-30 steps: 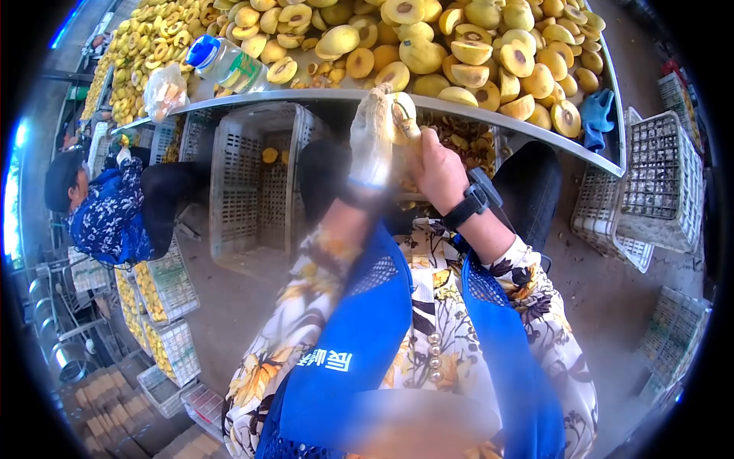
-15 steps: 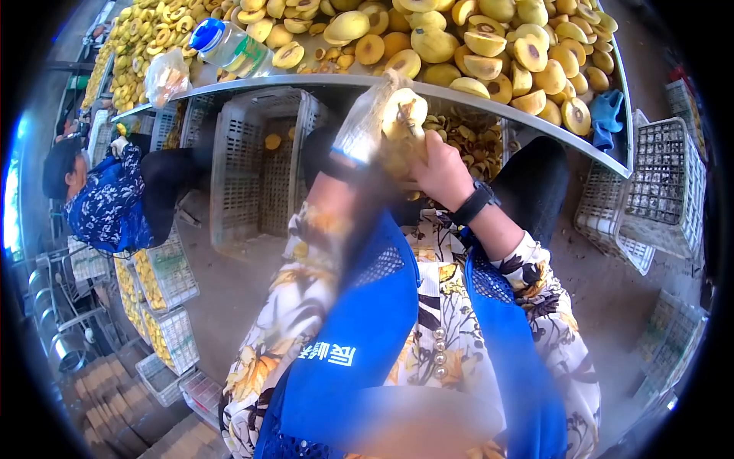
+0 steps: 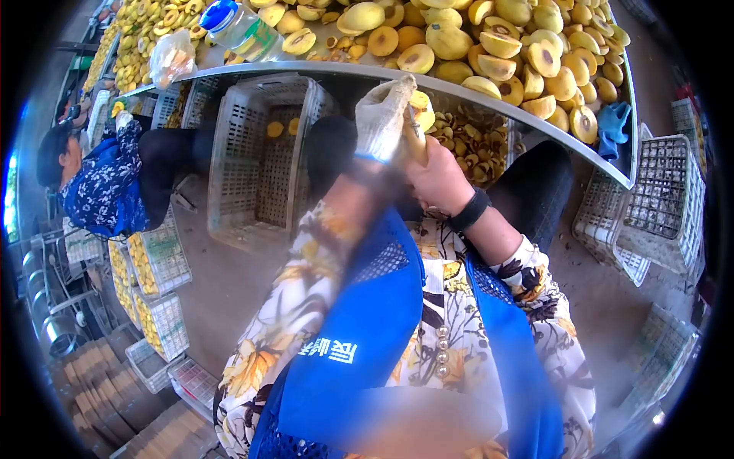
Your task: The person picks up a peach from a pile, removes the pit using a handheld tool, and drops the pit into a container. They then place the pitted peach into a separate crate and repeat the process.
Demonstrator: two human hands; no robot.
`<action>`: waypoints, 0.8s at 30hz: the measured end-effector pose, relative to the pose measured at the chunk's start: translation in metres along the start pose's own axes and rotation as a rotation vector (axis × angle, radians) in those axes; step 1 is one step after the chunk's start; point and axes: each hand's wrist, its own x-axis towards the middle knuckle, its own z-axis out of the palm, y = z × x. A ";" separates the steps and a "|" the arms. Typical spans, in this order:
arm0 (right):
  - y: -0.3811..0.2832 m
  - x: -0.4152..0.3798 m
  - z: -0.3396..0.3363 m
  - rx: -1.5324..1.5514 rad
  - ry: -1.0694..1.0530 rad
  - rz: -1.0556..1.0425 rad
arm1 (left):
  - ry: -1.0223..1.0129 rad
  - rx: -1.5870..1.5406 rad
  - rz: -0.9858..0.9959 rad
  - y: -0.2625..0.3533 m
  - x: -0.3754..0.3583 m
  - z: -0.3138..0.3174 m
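My left hand (image 3: 384, 115), in a pale glove, is closed around a yellow peach half (image 3: 422, 112) just in front of the table edge. The half is partly hidden by the glove. My bare right hand (image 3: 443, 180), with a black band on the wrist, grips a slim hand tool (image 3: 416, 139) with a pale handle. Its narrow upper end meets the peach half; the exact tip cannot be made out. Below and beyond my hands, a container of brownish peach scraps (image 3: 468, 149) shows between my knees.
Many peach halves (image 3: 497, 67) cover the metal-edged table (image 3: 336, 69), with a blue-capped bottle (image 3: 243, 32), a plastic bag (image 3: 172, 60) and a blue glove (image 3: 612, 126). A crate (image 3: 229, 168) stands left, stacked crates (image 3: 661, 199) right. Another person (image 3: 103, 183) sits at left.
The peach half has turned from its cut face toward me to a narrower side view. My right hand has shifted slightly, and the tool now shows clearly. The whole view has moved a little.
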 end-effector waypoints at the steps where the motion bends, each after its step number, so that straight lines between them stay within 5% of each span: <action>1: -0.002 -0.002 -0.001 0.046 -0.036 0.017 | -0.010 -0.001 0.012 -0.002 0.001 -0.001; 9: 0.002 -0.003 -0.002 0.451 -0.242 0.123 | 0.032 -0.023 -0.104 -0.005 0.001 -0.002; 15: 0.027 0.007 -0.004 0.811 -0.450 0.191 | 0.040 0.118 0.127 -0.007 0.001 0.002; 19: 0.027 0.007 -0.006 0.893 -0.500 0.183 | 0.029 -0.084 -0.119 0.002 0.002 0.002; 24: 0.027 0.012 -0.005 0.860 -0.437 0.153 | -0.037 -0.109 -0.129 0.001 0.007 -0.002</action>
